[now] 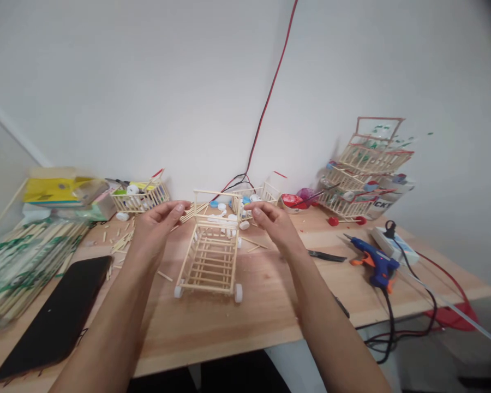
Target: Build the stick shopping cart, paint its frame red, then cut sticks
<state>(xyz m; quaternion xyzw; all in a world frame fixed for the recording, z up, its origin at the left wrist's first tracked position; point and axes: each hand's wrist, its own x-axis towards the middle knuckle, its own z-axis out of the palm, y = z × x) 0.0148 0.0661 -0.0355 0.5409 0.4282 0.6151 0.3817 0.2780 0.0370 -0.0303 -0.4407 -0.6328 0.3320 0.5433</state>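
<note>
A small shopping cart model made of thin wooden sticks [213, 262] stands on white wheels on the table between my hands. Its raised handle frame faces the wall. My left hand [161, 218] hovers just left of the handle, thumb and forefinger bent close to each other. On the other side, my right hand [272, 221] is near the handle's right post, its fingers loosely curled. A narrow gap shows between each hand's fingertips and the cart. Nothing is visible in either hand.
A blue glue gun [374, 262] and a black-handled cutter [327, 255] lie at right, near stacked stick carts [364, 174]. A phone [57, 316] and bagged sticks [28, 262] are at left. Behind stand a filled cart [141, 197] and a red paint tub [293, 202].
</note>
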